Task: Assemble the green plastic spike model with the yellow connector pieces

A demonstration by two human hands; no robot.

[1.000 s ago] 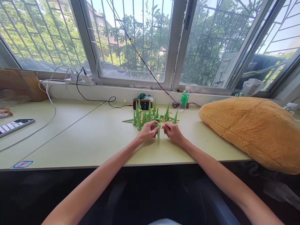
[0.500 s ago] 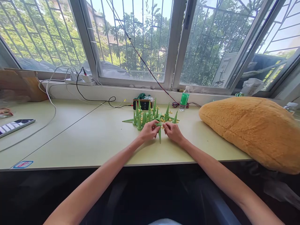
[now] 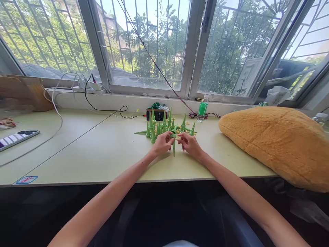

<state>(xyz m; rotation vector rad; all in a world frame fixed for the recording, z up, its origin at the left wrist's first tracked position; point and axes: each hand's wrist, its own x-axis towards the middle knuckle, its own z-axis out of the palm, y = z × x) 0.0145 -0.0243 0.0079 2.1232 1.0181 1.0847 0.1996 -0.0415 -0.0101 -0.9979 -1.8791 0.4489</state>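
Note:
A cluster of green plastic cone spikes (image 3: 164, 126) with small yellow parts stands on the pale green desk (image 3: 102, 151), most of them upright. My left hand (image 3: 161, 144) is closed on one green spike (image 3: 174, 145) that points down toward me. My right hand (image 3: 189, 144) pinches the same spike's top end from the right, fingers pressed together. Both hands rest just in front of the cluster.
A large orange plush cushion (image 3: 277, 144) fills the desk's right side. A green-labelled bottle (image 3: 202, 109) and a small dark box (image 3: 156, 114) stand behind the spikes. Cables (image 3: 102, 109) trail from a power strip (image 3: 88, 88) on the sill. A phone (image 3: 16, 138) lies far left.
The held spike has shifted slightly between my fingers, its tip swinging a little. Both arms stay in place.

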